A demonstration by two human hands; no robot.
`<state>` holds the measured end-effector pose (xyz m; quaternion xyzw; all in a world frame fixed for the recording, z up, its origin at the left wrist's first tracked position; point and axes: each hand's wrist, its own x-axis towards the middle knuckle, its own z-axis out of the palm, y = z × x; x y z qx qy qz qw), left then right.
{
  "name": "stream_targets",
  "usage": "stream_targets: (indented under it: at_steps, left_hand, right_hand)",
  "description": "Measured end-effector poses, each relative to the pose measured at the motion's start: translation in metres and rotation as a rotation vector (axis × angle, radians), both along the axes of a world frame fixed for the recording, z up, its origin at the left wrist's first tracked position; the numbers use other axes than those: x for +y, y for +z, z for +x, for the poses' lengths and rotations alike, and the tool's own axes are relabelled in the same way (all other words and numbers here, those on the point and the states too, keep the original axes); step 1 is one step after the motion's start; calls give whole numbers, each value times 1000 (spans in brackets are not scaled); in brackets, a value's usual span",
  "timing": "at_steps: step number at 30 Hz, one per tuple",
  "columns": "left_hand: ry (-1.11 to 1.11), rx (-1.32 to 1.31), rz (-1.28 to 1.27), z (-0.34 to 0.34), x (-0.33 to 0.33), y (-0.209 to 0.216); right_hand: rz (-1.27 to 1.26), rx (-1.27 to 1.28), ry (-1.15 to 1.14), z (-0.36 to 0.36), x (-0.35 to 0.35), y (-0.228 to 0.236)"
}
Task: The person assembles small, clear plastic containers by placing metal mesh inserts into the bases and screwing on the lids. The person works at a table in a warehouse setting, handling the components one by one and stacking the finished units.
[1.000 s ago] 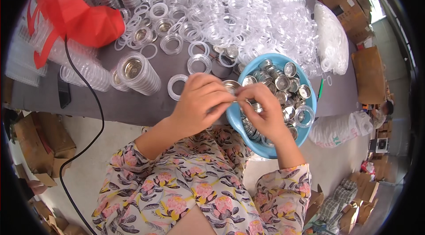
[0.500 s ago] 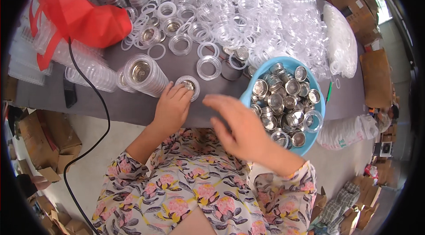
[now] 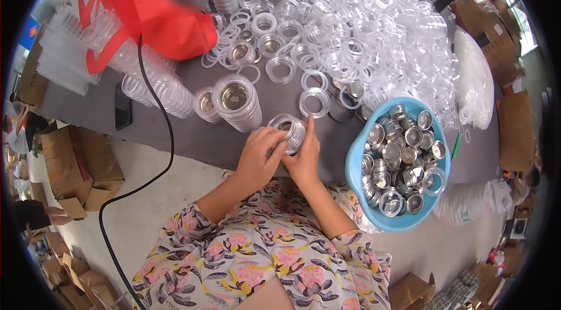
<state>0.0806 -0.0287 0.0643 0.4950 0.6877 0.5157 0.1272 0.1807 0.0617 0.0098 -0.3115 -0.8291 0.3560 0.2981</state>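
My left hand (image 3: 261, 155) and my right hand (image 3: 305, 156) meet at the front edge of the table, closed around a clear plastic ring piece (image 3: 290, 127). Left fingertips and thumb pinch at its near side, while the right thumb and fingers press its right side. What lies inside the piece is partly covered by the fingers. Just left of it leans a stack of clear rings (image 3: 250, 112) with a round metal lid (image 3: 232, 97) in its top. A single clear ring (image 3: 314, 102) lies just beyond my right hand.
A light blue basin (image 3: 354, 161) full of metal lids (image 3: 413, 136) is at the right. Behind lies a big heap of clear rings (image 3: 374, 35). At left are a red cloth bag (image 3: 155, 18), a black cable (image 3: 166, 164) and a dark phone (image 3: 123, 104).
My right hand has come in from the right, where it was apart and blurred, and now grips the ring piece with my left hand. The whole view has shifted.
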Motion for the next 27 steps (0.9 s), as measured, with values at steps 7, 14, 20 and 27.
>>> stream_targets:
  at_steps: [7,14,20,27]
  left_hand:
    - [235,559,278,-41,-31,90]
    - [122,847,-225,-67,-21,100]
    - [-19,675,180,-25,-9,102]
    - [-842,726,-172,83,123,64]
  right_hand:
    - [139,-105,36,8,6,-3]
    - [146,60,-10,11,3,4]
    - [120,224,332,79,-16,69]
    - [171,-6,-155,152,-1,122]
